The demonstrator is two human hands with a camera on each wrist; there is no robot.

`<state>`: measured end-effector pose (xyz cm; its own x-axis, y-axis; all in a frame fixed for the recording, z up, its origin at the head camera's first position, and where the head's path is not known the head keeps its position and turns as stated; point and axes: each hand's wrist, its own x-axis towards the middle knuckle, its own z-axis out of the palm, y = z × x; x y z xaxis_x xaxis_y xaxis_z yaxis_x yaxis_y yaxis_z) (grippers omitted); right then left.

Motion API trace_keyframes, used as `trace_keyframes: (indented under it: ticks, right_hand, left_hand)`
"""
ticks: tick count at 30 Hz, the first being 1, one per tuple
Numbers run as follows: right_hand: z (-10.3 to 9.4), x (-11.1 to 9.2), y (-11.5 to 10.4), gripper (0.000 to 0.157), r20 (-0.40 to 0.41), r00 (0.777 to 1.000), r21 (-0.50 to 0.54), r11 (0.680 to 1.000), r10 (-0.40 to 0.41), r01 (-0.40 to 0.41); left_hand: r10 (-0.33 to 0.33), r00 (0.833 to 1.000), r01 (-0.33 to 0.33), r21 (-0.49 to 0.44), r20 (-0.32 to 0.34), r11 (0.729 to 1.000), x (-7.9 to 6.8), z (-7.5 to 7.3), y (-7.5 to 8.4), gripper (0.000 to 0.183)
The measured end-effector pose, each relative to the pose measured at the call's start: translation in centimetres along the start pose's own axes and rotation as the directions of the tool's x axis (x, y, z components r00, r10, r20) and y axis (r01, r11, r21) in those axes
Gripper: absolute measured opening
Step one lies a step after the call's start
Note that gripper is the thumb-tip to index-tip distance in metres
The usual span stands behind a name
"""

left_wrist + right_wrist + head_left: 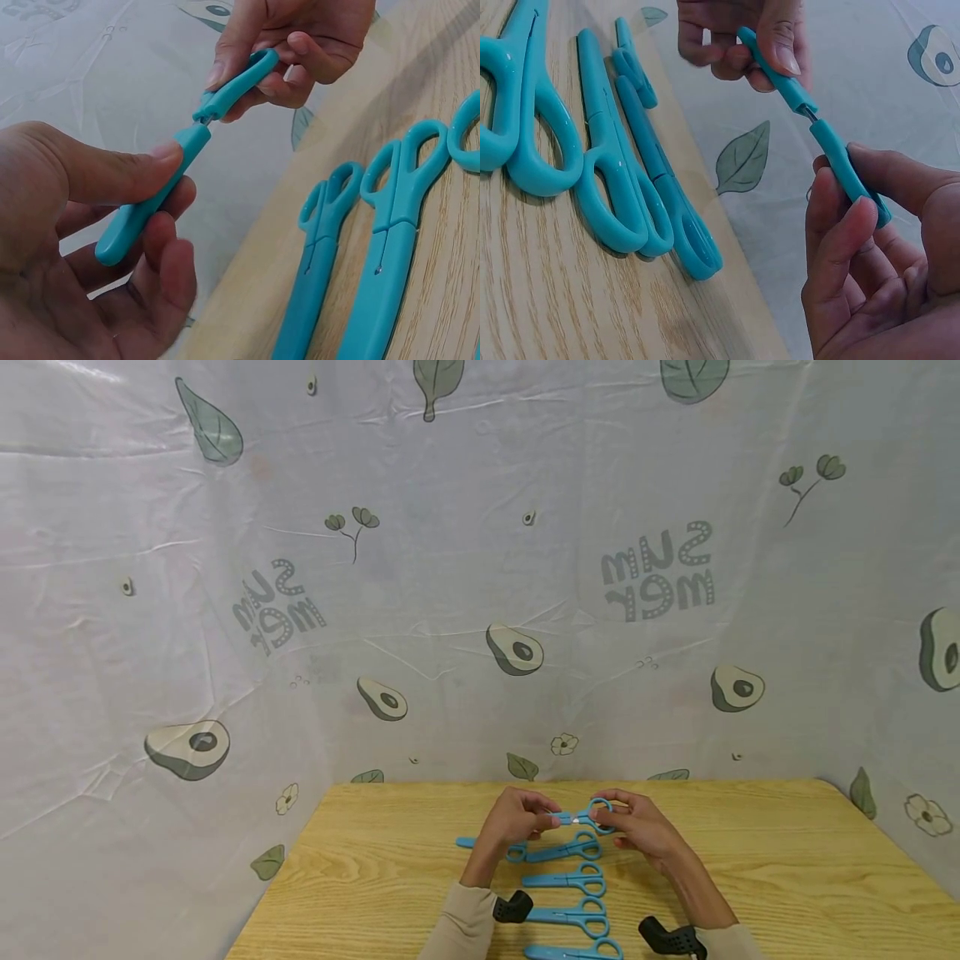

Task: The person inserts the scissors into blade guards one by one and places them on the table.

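Above the far part of the table, both hands hold one pair of blue scissors [238,88] with its blue blade cover [124,232]. My left hand [519,815] pinches the cover between thumb and fingers. The handle loops are held by my right hand [643,823], thumb against fingers. A short strip of bare metal blade [808,113] shows between cover and handles; the rest of the blades is hidden inside the cover. Just below the hands lies a covered pair of scissors [553,853], apart from the held one.
Several more covered blue scissors [555,881] lie in a column toward the near edge of the wooden table [750,852], handles to the right. Another pair [465,842] lies partly behind the left wrist. A printed sheet [450,593] hangs behind the table.
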<state>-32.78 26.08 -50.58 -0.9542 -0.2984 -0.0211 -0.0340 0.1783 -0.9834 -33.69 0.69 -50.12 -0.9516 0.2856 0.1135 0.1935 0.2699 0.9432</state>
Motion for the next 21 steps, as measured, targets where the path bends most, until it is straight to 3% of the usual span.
trace_keyframes:
  ticks: [12, 21]
  right_hand:
    - [0.6, -0.5, 0.2, 0.062, -0.017, 1.000, -0.002, 1.000, 0.002, -0.002]
    - [1.1, -1.0, 0.0, 0.065, -0.028, 1.000, 0.003, 1.000, 0.009, -0.009]
  left_hand:
    - [-0.008, 1.000, 0.009, -0.053, 0.023, 0.999, -0.7, 0.1, 0.1, 0.010]
    - [-0.003, 0.999, 0.004, -0.040, 0.033, 0.999, -0.9, 0.2, 0.1, 0.009]
